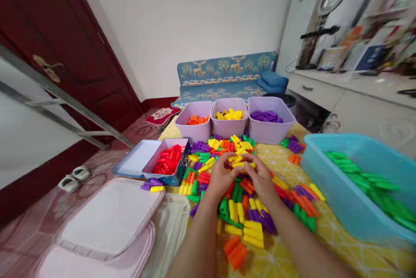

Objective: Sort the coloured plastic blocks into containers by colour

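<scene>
Both hands meet over the middle of a spread of coloured plastic pieces, which look like small pegs or clips. My left hand (224, 174) is closed around yellow plastic pieces (238, 161). From the other side, my right hand (258, 174) grips the same yellow pieces with its fingertips. Below the wrists lie loose purple pieces (261, 219), yellow pieces (253, 232) and orange pieces (235, 252). Green pieces (237, 193) show between the forearms. The fingers partly hide what they hold.
Behind the pile stand lilac bins with orange (195, 128), yellow (229, 128) and purple (269, 132) pieces. A blue tub (338, 191) of green pieces is right. Left are a box (177, 178) of red pieces and pale lids (113, 217). A yellow patterned cloth (273, 161) covers the table.
</scene>
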`<state>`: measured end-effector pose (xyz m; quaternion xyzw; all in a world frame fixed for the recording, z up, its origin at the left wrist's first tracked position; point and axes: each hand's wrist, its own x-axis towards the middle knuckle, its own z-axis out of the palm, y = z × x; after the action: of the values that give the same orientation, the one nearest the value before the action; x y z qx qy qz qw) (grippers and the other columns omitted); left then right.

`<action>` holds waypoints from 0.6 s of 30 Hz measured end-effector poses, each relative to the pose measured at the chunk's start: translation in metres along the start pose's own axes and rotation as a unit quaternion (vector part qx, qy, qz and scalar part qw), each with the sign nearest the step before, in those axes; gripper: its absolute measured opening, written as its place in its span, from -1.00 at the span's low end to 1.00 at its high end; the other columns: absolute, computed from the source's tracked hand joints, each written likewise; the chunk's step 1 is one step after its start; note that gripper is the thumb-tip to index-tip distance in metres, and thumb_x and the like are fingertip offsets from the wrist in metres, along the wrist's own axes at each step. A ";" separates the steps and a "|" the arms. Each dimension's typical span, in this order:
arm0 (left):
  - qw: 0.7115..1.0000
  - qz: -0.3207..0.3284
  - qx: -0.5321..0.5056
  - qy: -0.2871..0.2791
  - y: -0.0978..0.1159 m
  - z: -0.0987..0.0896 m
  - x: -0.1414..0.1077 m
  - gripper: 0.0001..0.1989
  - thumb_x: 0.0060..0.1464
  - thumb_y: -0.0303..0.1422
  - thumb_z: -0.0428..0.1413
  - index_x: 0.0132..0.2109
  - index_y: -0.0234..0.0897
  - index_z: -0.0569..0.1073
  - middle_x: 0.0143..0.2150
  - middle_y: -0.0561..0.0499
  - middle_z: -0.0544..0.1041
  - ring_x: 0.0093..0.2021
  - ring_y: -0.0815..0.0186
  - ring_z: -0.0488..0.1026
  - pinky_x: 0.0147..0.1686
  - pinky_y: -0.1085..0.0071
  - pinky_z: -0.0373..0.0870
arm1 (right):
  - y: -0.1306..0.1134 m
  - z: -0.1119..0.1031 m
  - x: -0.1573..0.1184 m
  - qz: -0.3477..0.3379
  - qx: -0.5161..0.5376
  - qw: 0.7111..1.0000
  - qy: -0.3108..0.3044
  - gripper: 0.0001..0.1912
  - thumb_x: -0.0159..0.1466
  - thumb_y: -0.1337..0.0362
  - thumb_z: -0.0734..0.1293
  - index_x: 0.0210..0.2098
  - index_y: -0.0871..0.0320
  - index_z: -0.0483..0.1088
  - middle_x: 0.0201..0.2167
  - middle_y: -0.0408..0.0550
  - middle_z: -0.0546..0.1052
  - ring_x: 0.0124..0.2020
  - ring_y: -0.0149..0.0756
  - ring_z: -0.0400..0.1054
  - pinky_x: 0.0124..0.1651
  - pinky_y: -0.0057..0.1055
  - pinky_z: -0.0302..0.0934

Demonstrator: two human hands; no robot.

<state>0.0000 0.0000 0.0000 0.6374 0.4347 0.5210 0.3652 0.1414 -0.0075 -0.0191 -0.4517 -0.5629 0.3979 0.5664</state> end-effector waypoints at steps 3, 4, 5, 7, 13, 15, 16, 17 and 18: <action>0.999 -0.014 -0.037 0.010 -0.004 -0.002 0.002 -0.78 0.03 -0.41 0.15 -0.13 -0.30 0.47 -0.42 0.09 0.38 -0.46 0.44 0.25 -0.45 0.54 0.20 | 0.002 0.002 -0.001 0.015 0.004 1.000 0.013 -0.68 0.21 0.03 0.31 -0.15 0.08 0.34 -0.14 -0.03 0.46 -0.05 -0.16 0.36 0.06 -0.16 0.25; 0.999 -0.018 -0.045 0.013 -0.005 -0.002 0.002 -0.80 0.03 -0.41 0.14 -0.14 -0.30 0.48 -0.43 0.09 0.37 -0.47 0.44 0.24 -0.47 0.54 0.18 | 0.003 0.003 -0.001 0.019 0.015 1.000 0.016 -0.66 0.19 0.03 0.33 -0.13 0.08 0.32 -0.14 -0.02 0.46 -0.06 -0.16 0.37 0.04 -0.16 0.27; 0.998 -0.022 -0.051 0.017 -0.006 -0.002 0.003 -0.80 0.03 -0.41 0.14 -0.15 -0.30 0.48 -0.44 0.09 0.36 -0.48 0.45 0.23 -0.48 0.54 0.17 | 0.004 0.004 -0.001 0.020 0.037 0.999 0.020 -0.61 0.17 0.03 0.35 -0.09 0.08 0.29 -0.11 -0.01 0.47 -0.06 -0.16 0.39 0.02 -0.17 0.29; 0.998 -0.028 -0.057 0.017 -0.008 -0.002 0.003 -0.81 0.00 -0.41 0.16 -0.18 -0.31 0.50 -0.47 0.10 0.34 -0.50 0.45 0.21 -0.50 0.54 0.15 | 0.005 0.005 0.000 0.025 0.083 0.996 0.022 -0.44 0.16 0.04 0.37 0.08 0.04 0.18 0.00 0.04 0.44 -0.03 -0.16 0.40 0.02 -0.17 0.31; 0.999 -0.043 -0.027 0.002 -0.018 0.000 0.003 -0.81 -0.03 -0.46 0.15 -0.20 -0.31 0.54 -0.51 0.11 0.32 -0.54 0.46 0.15 -0.55 0.55 0.07 | 0.002 0.001 0.000 0.033 0.005 0.999 -0.006 -0.43 0.22 0.01 0.31 0.16 0.04 0.21 0.11 0.08 0.41 0.02 -0.10 0.40 -0.06 -0.18 0.39; 0.999 -0.031 -0.012 0.002 -0.019 0.000 0.002 -0.82 -0.01 -0.46 0.14 -0.21 -0.30 0.54 -0.48 0.09 0.36 -0.53 0.46 0.16 -0.53 0.55 0.10 | -0.001 0.000 -0.001 0.049 -0.009 0.999 0.000 -0.47 0.22 -0.02 0.29 0.10 0.07 0.27 0.04 0.09 0.47 -0.10 -0.09 0.46 -0.25 -0.24 0.44; 1.000 -0.022 -0.007 0.000 -0.019 0.000 0.002 -0.82 0.01 -0.45 0.13 -0.19 -0.28 0.54 -0.44 0.07 0.39 -0.51 0.46 0.19 -0.51 0.54 0.14 | -0.002 0.000 -0.002 0.058 0.000 0.998 0.008 -0.48 0.22 -0.03 0.29 0.09 0.08 0.28 0.00 0.09 0.49 -0.17 -0.10 0.49 -0.34 -0.27 0.44; 1.000 -0.015 -0.006 -0.001 -0.017 0.000 0.002 -0.80 0.03 -0.43 0.13 -0.16 -0.27 0.53 -0.39 0.05 0.43 -0.48 0.45 0.23 -0.48 0.54 0.19 | -0.003 0.001 -0.003 0.063 0.014 0.998 0.018 -0.48 0.21 -0.04 0.30 0.07 0.08 0.27 -0.03 0.09 0.51 -0.22 -0.10 0.50 -0.39 -0.29 0.44; 1.000 -0.011 -0.013 -0.002 -0.016 -0.001 0.001 -0.77 0.06 -0.40 0.12 -0.10 -0.25 0.51 -0.32 0.03 0.45 -0.44 0.43 0.28 -0.44 0.53 0.24 | -0.004 0.001 -0.003 0.066 0.033 0.997 0.028 -0.49 0.20 -0.03 0.31 0.05 0.08 0.27 -0.06 0.08 0.53 -0.25 -0.11 0.51 -0.42 -0.29 0.43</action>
<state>-0.0031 0.0069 -0.0137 0.6287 0.4344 0.5213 0.3799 0.1398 -0.0118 -0.0162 -0.4798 -0.5027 0.4396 0.5691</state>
